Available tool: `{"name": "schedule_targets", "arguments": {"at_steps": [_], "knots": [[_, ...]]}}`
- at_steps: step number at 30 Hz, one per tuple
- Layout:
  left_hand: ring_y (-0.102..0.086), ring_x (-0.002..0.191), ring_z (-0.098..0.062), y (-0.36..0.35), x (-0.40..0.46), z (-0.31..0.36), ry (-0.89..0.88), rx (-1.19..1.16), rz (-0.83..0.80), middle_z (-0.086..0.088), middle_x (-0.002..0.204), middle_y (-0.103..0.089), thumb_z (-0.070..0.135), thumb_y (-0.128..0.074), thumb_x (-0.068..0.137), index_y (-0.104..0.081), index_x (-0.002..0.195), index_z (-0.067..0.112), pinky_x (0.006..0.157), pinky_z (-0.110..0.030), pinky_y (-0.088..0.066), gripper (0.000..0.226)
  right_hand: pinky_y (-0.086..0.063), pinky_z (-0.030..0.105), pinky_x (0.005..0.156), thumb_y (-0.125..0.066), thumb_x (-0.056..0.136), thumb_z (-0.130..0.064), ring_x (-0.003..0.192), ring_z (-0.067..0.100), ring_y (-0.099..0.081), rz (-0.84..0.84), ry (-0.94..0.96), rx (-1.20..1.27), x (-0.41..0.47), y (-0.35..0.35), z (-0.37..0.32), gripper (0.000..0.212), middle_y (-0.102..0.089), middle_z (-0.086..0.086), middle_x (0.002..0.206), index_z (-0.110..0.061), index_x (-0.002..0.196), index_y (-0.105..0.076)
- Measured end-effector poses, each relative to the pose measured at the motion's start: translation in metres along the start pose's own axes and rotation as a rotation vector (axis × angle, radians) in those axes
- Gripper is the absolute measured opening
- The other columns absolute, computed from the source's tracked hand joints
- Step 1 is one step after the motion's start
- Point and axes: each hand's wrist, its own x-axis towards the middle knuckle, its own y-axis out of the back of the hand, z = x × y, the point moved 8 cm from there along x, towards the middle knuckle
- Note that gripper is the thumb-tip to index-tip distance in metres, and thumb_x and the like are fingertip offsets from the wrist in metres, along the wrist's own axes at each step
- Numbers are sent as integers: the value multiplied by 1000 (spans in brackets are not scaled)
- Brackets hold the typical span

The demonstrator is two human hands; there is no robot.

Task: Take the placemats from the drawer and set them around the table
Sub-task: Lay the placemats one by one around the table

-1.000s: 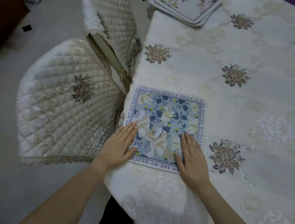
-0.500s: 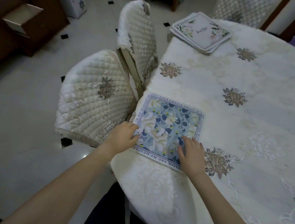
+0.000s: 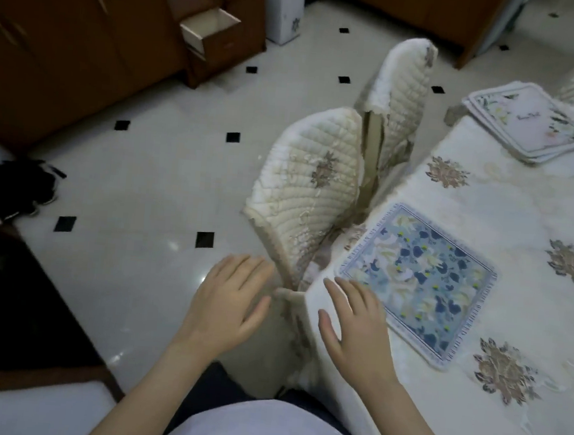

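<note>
Open drawer (image 3: pixel 209 29), inside unclear; placemat stack (image 3: pixel 530 122) on table (image 3: pixel 536 216)

A placemat (image 3: pixel 417 289) lies on the table (image 3: pixel 537 209) near its left edge; a stack of mats (image 3: pixel 526 121) sits at the far edge. Two chairs (image 3: pixel 310 191) stand left of the table (one behind the other). Beyond them, far left, a drawer (image 3: pixel 209 31) hangs open. Both hands are near the table's near-left corner, left hand (image 3: pixel 229 302) off it, right hand (image 3: pixel 356 325) over it.
</note>
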Motion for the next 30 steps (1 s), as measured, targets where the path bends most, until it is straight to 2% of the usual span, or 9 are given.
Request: {"name": "schedule_targets", "arguments": {"at_steps": [4, 8, 11, 16, 20, 26, 30], "knots": [[-49, 120, -24, 9, -48, -63, 99, 2, -41, -4, 129, -58, 35, -45, 91, -57, 130, 13, 106, -35, -29, 46, -43, 47, 96, -43, 93, -35, 115, 33, -53, -93, -13, -8, 8, -45, -47, 44, -59, 9, 126, -12, 127, -58], [-49, 123, -24, 34, -88, -147, 208, 10, -52, -3, 132, -57, 38, -40, 92, -54, 133, 15, 105, -38, -34, 49, -41, 46, 99, -41, 93, -38, 121, 29, -49, -144, -17, -4, 31, -90, -113, 46, -57, 6, 130, -14, 130, -56], [-50, 122, -26, 63, -112, -212, 308, 21, -23, -5, 131, -57, 40, -36, 93, -53, 134, 14, 103, -44, -39, 51, -41, 46, 99, -41, 93, -36, 120, 30, -49, -163, 63, 7, 57, -118, -173, 45, -56, 6, 129, -14, 130, -54], [-51, 121, -28, 98, -130, -288, 414, 17, 33, -8, 130, -58, 39, -36, 93, -53, 133, 11, 102, -44, -41, 52, -40, 46, 102, -42, 95, -34, 123, 27, -48, -206, 202, -27, 104, -149, -249, 43, -55, 4, 130, -14, 132, -51], [-53, 120, -28, 97, -113, -315, 381, -18, 39, -8, 129, -58, 38, -37, 94, -53, 133, 10, 101, -45, -42, 50, -40, 43, 102, -42, 94, -33, 120, 26, -47, -186, 209, -44, 142, -158, -265, 43, -57, 3, 126, -13, 130, -54], [-52, 122, -24, 85, -48, -360, 349, -46, -42, -5, 132, -57, 39, -34, 94, -53, 134, 14, 104, -42, -40, 51, -41, 41, 100, -38, 94, -36, 122, 26, -49, -203, 127, -42, 224, -186, -259, 46, -58, 2, 130, -15, 131, -54], [-51, 123, -24, 86, 18, -412, 319, -36, -68, -4, 134, -56, 45, -24, 99, -52, 135, 15, 107, -36, -30, 55, -43, 41, 102, -39, 94, -37, 124, 25, -49, -199, 60, 26, 299, -211, -253, 47, -56, 2, 132, -16, 133, -53]]}}
